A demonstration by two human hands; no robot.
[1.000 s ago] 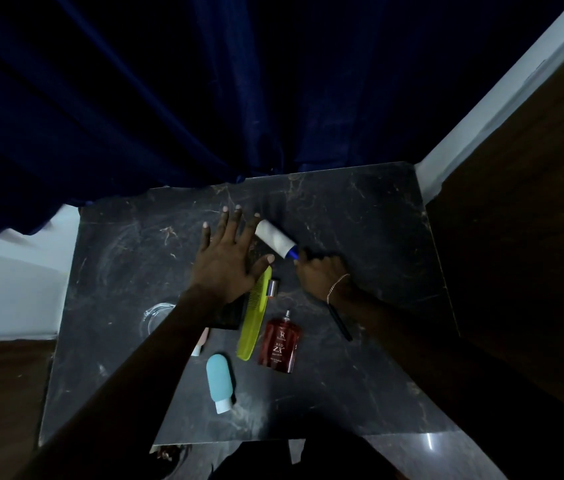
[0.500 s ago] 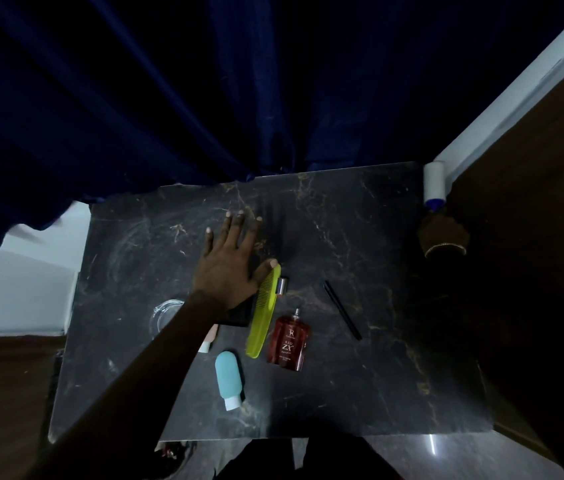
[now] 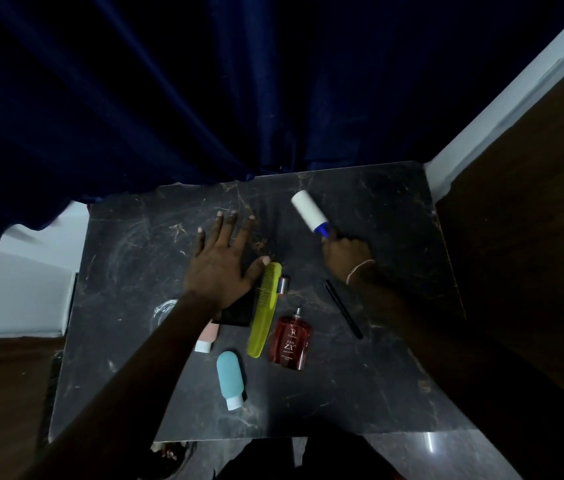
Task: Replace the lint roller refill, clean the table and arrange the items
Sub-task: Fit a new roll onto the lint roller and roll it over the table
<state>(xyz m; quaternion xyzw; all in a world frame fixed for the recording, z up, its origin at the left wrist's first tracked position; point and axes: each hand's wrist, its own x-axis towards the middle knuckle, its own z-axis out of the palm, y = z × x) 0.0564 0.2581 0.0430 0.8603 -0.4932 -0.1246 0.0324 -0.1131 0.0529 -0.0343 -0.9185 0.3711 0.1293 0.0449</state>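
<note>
A dark blue curtain (image 3: 176, 98) hangs in heavy folds behind a black marble table (image 3: 370, 386) (pale veins cross it). White wall (image 3: 14, 292) shows left, brown wooden panelling (image 3: 533, 237) right. Light is dim.

The only readable print stands on the red perfume bottle (image 3: 290, 344), which lies flat on the dark marble table (image 3: 360, 386) near the middle, just right of the yellow-green comb (image 3: 264, 308). Its face carries a small monogram like an "R" toward the sprayer end, then "RED" and below it larger "ZX". Finer lines under that are too small to read. Nothing else shows legible text.
</note>
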